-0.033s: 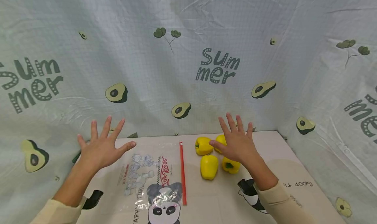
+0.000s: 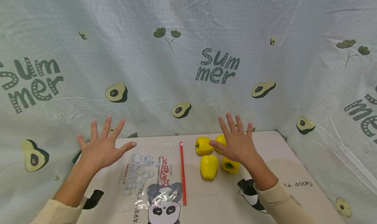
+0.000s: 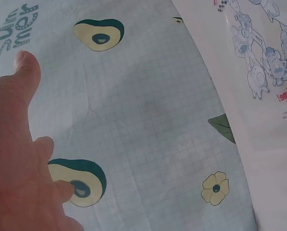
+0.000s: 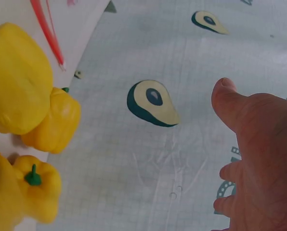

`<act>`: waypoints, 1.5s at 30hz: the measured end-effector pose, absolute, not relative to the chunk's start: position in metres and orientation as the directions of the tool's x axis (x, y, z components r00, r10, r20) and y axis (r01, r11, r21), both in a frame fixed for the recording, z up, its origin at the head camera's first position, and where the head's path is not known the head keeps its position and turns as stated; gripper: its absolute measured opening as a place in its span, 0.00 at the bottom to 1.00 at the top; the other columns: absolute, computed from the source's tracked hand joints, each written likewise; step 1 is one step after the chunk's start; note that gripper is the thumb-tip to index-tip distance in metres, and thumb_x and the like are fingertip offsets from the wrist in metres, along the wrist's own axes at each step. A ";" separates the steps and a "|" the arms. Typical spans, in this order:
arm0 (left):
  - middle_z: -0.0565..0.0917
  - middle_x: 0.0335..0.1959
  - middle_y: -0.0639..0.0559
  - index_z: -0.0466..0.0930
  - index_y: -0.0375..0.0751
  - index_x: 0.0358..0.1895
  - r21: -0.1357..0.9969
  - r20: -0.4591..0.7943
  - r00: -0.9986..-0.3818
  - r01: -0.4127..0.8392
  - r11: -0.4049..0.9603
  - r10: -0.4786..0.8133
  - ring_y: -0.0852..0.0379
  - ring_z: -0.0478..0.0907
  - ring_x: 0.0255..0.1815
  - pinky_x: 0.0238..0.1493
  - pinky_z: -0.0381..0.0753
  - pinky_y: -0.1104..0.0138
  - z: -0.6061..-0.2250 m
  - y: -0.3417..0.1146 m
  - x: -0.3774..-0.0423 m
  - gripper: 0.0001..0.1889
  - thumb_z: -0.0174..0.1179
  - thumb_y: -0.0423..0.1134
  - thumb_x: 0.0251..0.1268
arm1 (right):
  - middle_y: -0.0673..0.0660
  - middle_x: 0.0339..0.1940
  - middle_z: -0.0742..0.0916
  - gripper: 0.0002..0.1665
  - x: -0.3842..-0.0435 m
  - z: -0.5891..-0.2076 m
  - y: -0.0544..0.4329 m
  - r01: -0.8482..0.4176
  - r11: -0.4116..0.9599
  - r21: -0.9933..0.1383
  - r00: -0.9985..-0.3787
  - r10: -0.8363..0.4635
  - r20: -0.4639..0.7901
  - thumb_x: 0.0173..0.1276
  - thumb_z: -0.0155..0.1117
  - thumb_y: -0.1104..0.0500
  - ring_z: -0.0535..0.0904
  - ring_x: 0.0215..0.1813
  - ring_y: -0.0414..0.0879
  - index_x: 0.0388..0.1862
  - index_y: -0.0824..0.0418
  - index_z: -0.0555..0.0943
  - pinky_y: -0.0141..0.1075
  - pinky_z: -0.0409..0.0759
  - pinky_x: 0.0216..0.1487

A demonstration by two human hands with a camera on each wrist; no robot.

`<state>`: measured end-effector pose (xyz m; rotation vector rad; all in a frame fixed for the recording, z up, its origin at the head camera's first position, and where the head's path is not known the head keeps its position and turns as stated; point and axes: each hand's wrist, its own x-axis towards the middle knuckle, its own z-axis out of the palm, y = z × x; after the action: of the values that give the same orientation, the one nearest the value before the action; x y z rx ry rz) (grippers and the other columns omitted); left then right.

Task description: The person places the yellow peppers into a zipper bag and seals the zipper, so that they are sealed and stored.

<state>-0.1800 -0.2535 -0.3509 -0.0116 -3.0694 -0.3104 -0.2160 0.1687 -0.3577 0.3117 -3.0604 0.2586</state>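
My left hand (image 2: 100, 151) is held up over the table's left side, fingers spread and straight, with nothing in it. Nearest to it lies a clear printed plastic bag (image 2: 141, 175), flat, with a red strip (image 2: 183, 173) along its right edge. On the right, my empty right hand (image 2: 239, 144) also has its fingers spread, partly covering the yellow bell peppers behind it. Several peppers sit close together: one at the front (image 2: 209, 167), one with a green stem (image 2: 230, 165), one at the back left (image 2: 203, 146), and one partly hidden (image 2: 221, 139).
The pale table (image 2: 203, 197) carries panda prints and lettering. A grey-white curtain (image 2: 141, 76) with avocado and "summer" prints hangs behind it and along the sides.
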 end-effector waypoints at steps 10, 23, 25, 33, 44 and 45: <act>0.34 0.87 0.34 0.40 0.58 0.87 0.207 0.057 -0.998 0.004 0.978 -0.008 0.18 0.23 0.82 0.65 0.25 0.13 -0.349 -0.249 -0.176 0.55 0.45 0.83 0.64 | 0.58 0.90 0.42 0.60 -0.213 -0.351 0.155 -0.242 0.956 -0.165 -0.970 -0.232 0.077 0.70 0.59 0.27 0.33 0.89 0.66 0.88 0.48 0.45 0.74 0.28 0.81; 0.35 0.87 0.35 0.42 0.58 0.86 0.220 0.062 -0.998 0.014 0.975 0.001 0.20 0.22 0.83 0.66 0.24 0.14 -0.343 -0.241 -0.174 0.54 0.46 0.82 0.64 | 0.57 0.90 0.44 0.60 -0.208 -0.349 0.138 -0.300 0.943 -0.140 -0.951 -0.285 0.120 0.68 0.60 0.26 0.35 0.89 0.64 0.88 0.46 0.46 0.73 0.33 0.82; 0.35 0.87 0.35 0.42 0.58 0.86 0.221 0.060 -0.998 0.019 0.975 0.006 0.20 0.22 0.83 0.65 0.23 0.14 -0.343 -0.240 -0.174 0.54 0.46 0.82 0.64 | 0.57 0.90 0.43 0.60 -0.207 -0.349 0.136 -0.301 0.944 -0.139 -0.951 -0.285 0.119 0.68 0.60 0.26 0.35 0.89 0.64 0.88 0.45 0.46 0.73 0.33 0.82; 0.35 0.87 0.36 0.42 0.59 0.86 0.225 0.049 -0.999 0.018 0.974 0.007 0.20 0.23 0.83 0.65 0.23 0.14 -0.344 -0.238 -0.172 0.54 0.46 0.82 0.64 | 0.56 0.90 0.45 0.59 -0.205 -0.351 0.130 -0.329 0.935 -0.133 -0.941 -0.312 0.131 0.69 0.58 0.25 0.35 0.90 0.63 0.88 0.44 0.46 0.72 0.35 0.83; 0.34 0.87 0.35 0.43 0.57 0.86 0.217 0.040 -0.999 0.018 0.976 0.010 0.19 0.21 0.82 0.64 0.23 0.13 -0.347 -0.234 -0.170 0.54 0.48 0.81 0.65 | 0.55 0.91 0.44 0.59 -0.203 -0.355 0.126 -0.328 0.936 -0.130 -0.941 -0.311 0.134 0.68 0.57 0.24 0.35 0.90 0.62 0.88 0.43 0.46 0.70 0.32 0.84; 0.34 0.87 0.35 0.43 0.57 0.86 0.215 0.039 -0.999 0.020 0.976 0.012 0.19 0.22 0.82 0.64 0.24 0.13 -0.347 -0.234 -0.170 0.54 0.47 0.81 0.65 | 0.55 0.91 0.44 0.59 -0.203 -0.355 0.125 -0.329 0.935 -0.130 -0.941 -0.312 0.131 0.68 0.57 0.24 0.34 0.90 0.62 0.88 0.43 0.46 0.70 0.32 0.84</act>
<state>-0.1699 -0.2336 -0.3469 -0.0247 -3.0859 -0.3364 -0.2032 0.1251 -0.3548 0.4958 -2.9833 0.2289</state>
